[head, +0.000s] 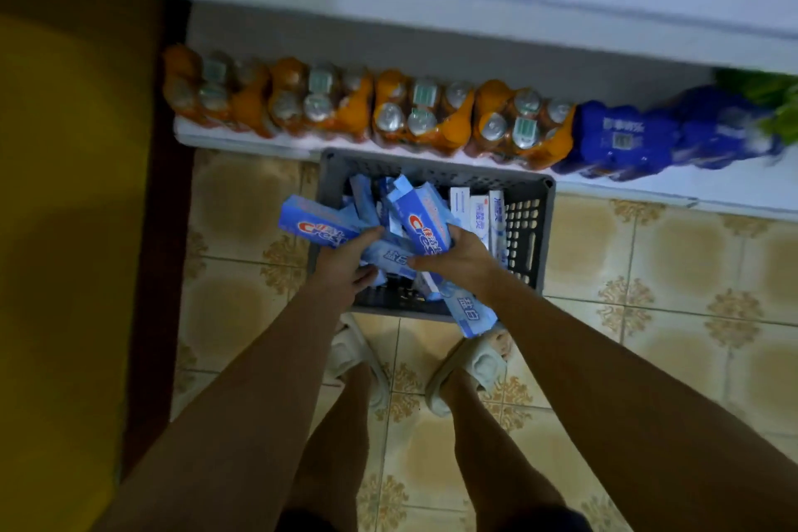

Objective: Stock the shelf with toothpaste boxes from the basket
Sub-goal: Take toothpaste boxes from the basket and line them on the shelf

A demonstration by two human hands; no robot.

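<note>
i see my left hand point(341, 266) holding a blue crest box point(317, 225) at 10 o'clock over the basket point(529, 225). my right hand point(460, 259) holds another crest box point(421, 218) at 12.

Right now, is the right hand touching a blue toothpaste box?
Touching. The head view shows the right hand with fingers curled round a blue toothpaste box over the basket.

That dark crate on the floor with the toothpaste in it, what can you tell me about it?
The basket is a dark grey, rectangular crate that looks like plastic, its walls pierced with rows of slots. It sits upright on the tiled floor, its far side against the low shelf. Blue toothpaste boxes lie jumbled inside, with white boxes upright at its right. Both the left hand and the right hand grip boxes above it.
</note>
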